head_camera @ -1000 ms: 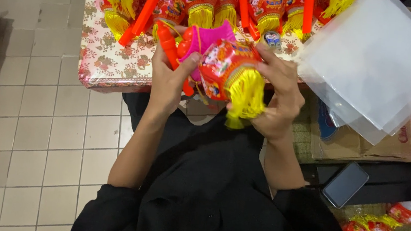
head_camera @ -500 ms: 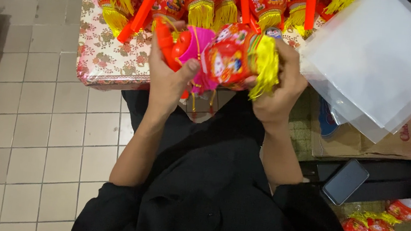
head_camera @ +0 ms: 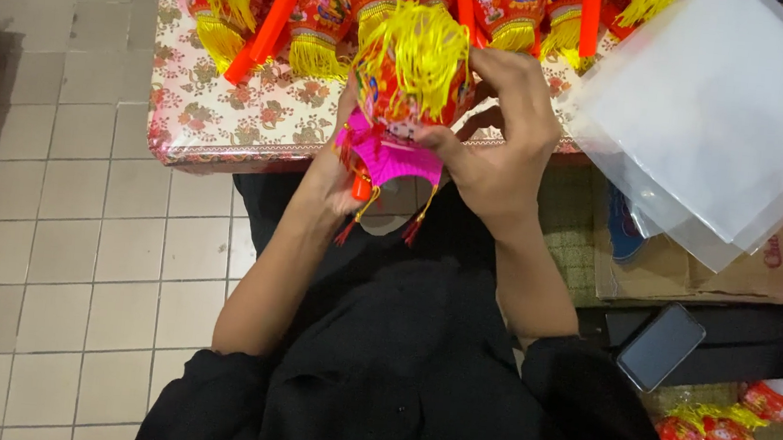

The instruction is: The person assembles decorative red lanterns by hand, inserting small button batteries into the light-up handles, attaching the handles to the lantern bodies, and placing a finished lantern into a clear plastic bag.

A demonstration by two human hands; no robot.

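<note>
The person wears loose black clothing that fills the lower middle of the view, below the floral-covered bench [head_camera: 228,128]. The fabric is plain and matte, with soft folds across the lap. Both black sleeves are pushed up past the elbows, bunched into thick rolls, leaving the forearms bare. The left hand [head_camera: 342,182] and right hand [head_camera: 503,154] carry no rings, watch or gloves.

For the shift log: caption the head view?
Both hands hold a red paper lantern with yellow fringe over a floral-covered table.
</note>
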